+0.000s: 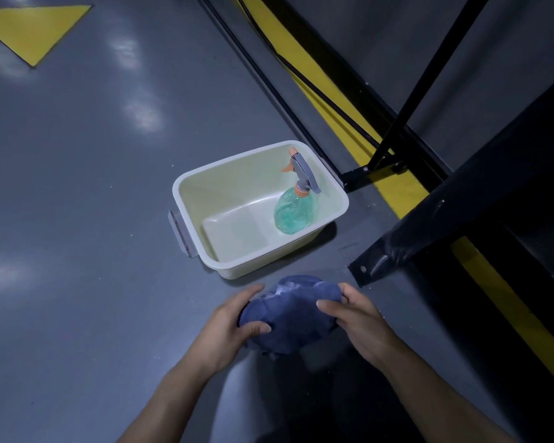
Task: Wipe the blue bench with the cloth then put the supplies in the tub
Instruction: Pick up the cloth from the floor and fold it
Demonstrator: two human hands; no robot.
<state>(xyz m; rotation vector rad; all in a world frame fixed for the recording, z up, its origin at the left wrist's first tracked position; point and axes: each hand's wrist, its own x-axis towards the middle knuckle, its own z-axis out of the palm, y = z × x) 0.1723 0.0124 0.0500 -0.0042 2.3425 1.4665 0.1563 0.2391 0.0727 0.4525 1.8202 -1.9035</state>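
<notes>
A bunched blue cloth (290, 311) is held between both hands, just in front of the tub and above the floor. My left hand (234, 324) grips its left side and my right hand (359, 318) grips its right side. The pale cream tub (205, 190) stands on the grey floor with a grey handle on its left end. Inside it, at the right end, leans a green spray bottle (293, 212) with a grey and orange trigger head. The dark padded bench (461, 212) runs diagonally at the right, its near corner close to my right hand.
Black metal frame legs (406, 91) rise behind the tub on the right. A yellow and black floor stripe (333, 100) runs diagonally under the bench. A yellow triangle (32, 30) is painted on the grey floor at the top left.
</notes>
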